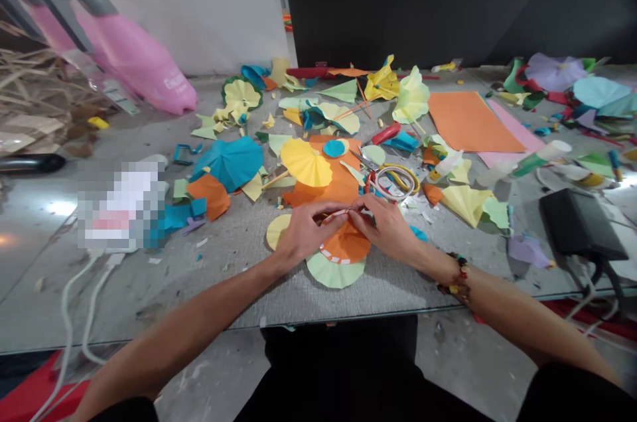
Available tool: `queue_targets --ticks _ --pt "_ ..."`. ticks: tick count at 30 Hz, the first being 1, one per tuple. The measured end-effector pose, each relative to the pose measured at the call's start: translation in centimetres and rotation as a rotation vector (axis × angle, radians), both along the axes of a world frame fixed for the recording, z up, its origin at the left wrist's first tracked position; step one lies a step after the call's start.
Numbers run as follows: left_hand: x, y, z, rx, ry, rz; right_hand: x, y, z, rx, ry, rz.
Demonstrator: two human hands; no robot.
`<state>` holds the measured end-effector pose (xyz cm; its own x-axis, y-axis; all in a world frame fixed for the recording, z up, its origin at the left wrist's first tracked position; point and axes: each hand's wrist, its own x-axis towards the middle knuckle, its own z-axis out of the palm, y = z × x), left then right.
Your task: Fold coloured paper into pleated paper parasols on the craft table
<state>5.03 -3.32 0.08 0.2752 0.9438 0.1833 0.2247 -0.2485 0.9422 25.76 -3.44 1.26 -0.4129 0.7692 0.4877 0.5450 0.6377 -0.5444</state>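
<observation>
My left hand (307, 231) pinches one end of a thin white-and-orange strip (338, 215), seemingly paper. At its other end, the fingertips of my right hand (387, 226) are closed on it. Just beneath both hands lies an orange pleated paper disc (352, 244) with small white rectangles along its lower edge. It overlaps a pale green pleated disc (337, 274). A pale yellow disc (277, 232) is partly covered by my left hand. Behind them, a yellow pleated paper fan (306, 163) rests on an orange sheet (323, 194).
Scissors (371, 160) and rolls of tape (398, 182) lie just beyond my hands. A blue paper umbrella shape (229, 163), glue sticks (445, 166) and orange sheets (472, 122) surround the work spot. Pink spray bottles (144, 67) stand left; a black power adapter (582, 223) sits right.
</observation>
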Motion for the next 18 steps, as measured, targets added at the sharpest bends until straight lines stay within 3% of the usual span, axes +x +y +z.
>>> queue_targets --ticks 18 --pt "0.2 -0.6 1.1 0.201 0.119 0.060 0.2 -0.4 0.3 0.018 -0.053 -0.008"
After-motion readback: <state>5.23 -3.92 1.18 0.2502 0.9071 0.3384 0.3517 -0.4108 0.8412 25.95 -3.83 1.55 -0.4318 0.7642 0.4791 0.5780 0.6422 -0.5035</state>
